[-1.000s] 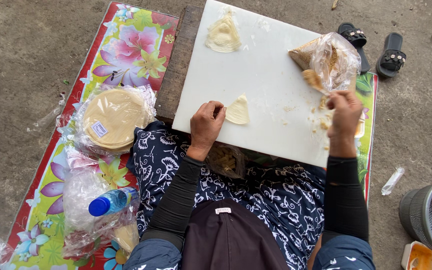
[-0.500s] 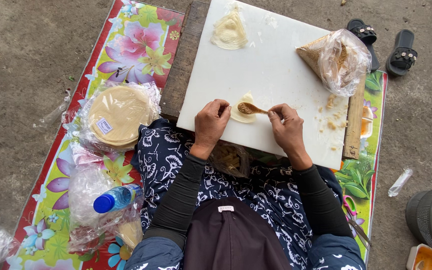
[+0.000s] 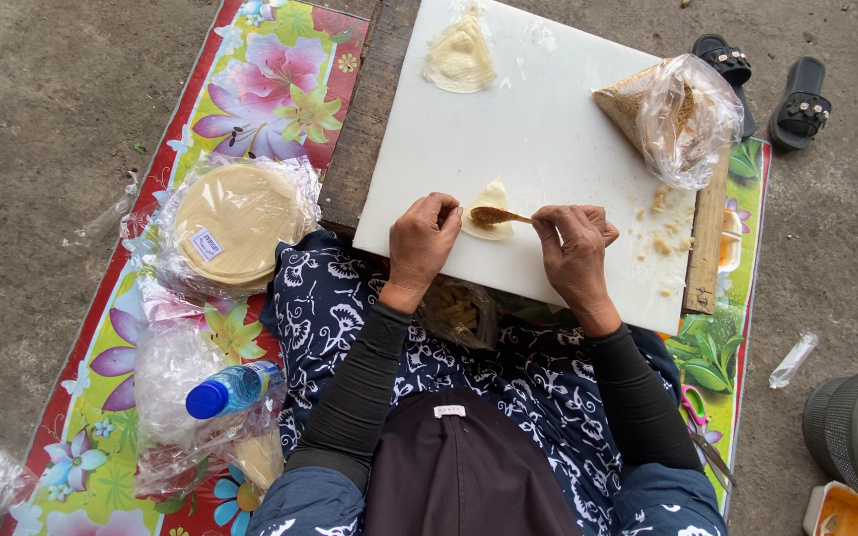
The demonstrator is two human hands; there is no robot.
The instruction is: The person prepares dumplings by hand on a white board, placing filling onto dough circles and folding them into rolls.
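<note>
While my left hand [image 3: 427,241] pins the folded wrapper [image 3: 490,203] near the white board's [image 3: 548,139] front edge, my right hand [image 3: 573,248], closed on a spoon [image 3: 500,214], loads filling; next, I judge, comes tipping it cleanly and folding.

Outdoor food-prep spot: bare concrete ground [image 3: 62,109] w/ floral mat [image 3: 280,89] (sandals [image 3: 801,99] nearby).
</note>
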